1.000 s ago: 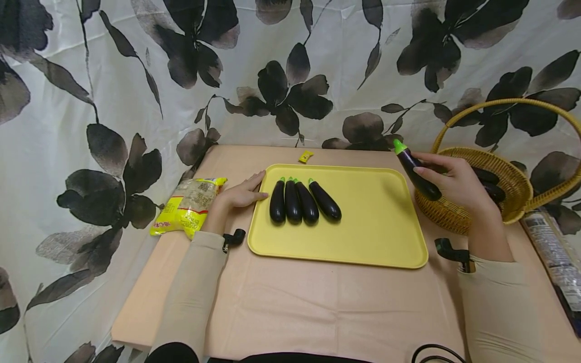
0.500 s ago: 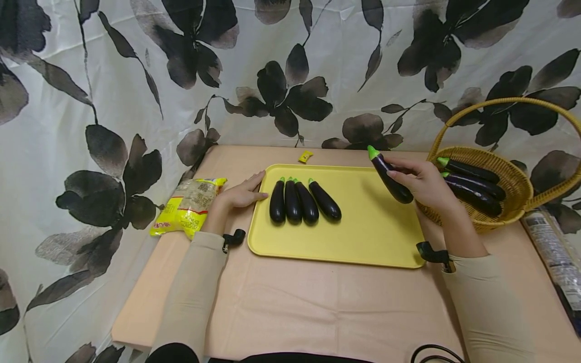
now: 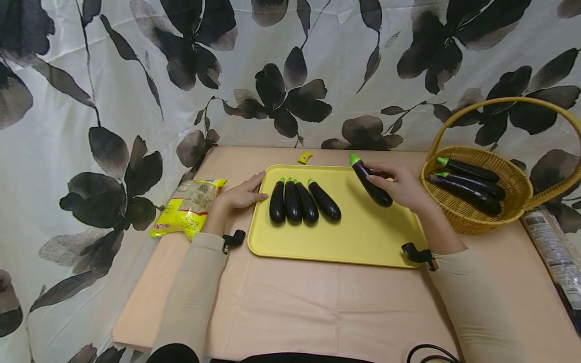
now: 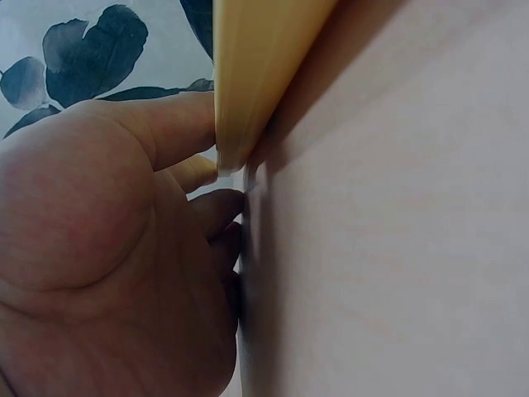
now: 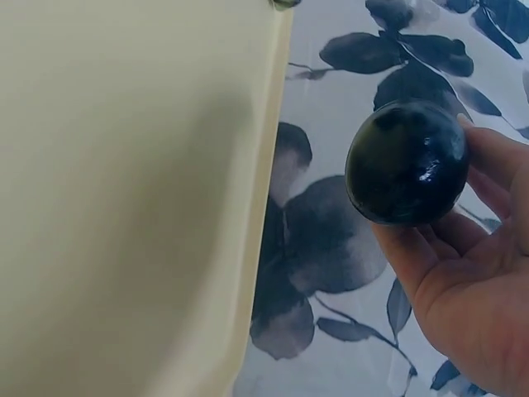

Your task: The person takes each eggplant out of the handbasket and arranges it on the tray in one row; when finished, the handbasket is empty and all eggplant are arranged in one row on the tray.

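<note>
Over the right part of the yellow tray (image 3: 363, 247), my right hand (image 3: 399, 186) grips a dark purple eggplant (image 3: 371, 181) with a bright green stem end. The right wrist view shows the round end of this eggplant (image 5: 407, 164) between thumb and fingers, raised clear of the tray (image 5: 107, 107). Several more eggplants (image 3: 292, 201) lie side by side on the tray's left half, stems away from me. My left hand (image 3: 242, 194) rests at the tray's left edge with fingers extended. In the left wrist view its thumb touches the tray's side wall (image 4: 260, 66).
On the right stands a wicker basket (image 3: 515, 184) with a tall handle, holding eggplants (image 3: 467, 190). A yellow snack bag (image 3: 188, 206) lies beside my left wrist. Behind the tray is a small yellow packet (image 3: 305, 157). A clear plastic package (image 3: 554, 257) lies at the right edge.
My right hand has carried the eggplant leftward from beside the basket to over the tray, uncovering the eggplants in the basket. The left hand has stayed at the tray's edge.
</note>
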Tool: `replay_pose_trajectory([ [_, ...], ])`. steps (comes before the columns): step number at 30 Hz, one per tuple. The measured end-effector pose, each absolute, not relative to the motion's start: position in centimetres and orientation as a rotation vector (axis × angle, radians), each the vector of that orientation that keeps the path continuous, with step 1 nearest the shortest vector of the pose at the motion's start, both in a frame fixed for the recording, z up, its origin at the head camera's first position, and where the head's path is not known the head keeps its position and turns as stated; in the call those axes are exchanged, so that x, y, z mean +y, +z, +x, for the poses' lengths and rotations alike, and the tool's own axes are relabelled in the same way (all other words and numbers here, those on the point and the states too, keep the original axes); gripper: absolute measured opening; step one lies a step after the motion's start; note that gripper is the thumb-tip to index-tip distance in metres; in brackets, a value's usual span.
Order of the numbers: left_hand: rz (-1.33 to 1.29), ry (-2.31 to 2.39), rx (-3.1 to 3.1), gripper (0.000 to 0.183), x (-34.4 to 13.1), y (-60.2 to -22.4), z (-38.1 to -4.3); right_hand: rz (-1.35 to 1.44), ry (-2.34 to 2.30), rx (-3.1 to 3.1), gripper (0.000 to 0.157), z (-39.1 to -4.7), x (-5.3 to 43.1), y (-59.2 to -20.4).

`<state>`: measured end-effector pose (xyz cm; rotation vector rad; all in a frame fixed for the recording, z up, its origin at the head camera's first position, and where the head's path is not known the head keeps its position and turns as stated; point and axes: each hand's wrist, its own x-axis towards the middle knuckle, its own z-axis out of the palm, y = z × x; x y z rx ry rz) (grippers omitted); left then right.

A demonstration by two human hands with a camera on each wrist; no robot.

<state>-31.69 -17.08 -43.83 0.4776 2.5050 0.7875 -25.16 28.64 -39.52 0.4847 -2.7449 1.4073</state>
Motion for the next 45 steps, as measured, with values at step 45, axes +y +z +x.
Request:
replay_pose_trajectory([
  [45, 0.496, 0.823, 2.502, 0.084, -17.2, -43.8, -31.4, 0.812, 0.881, -3.171, 0.048, -26.4, 23.4, -41.2],
])
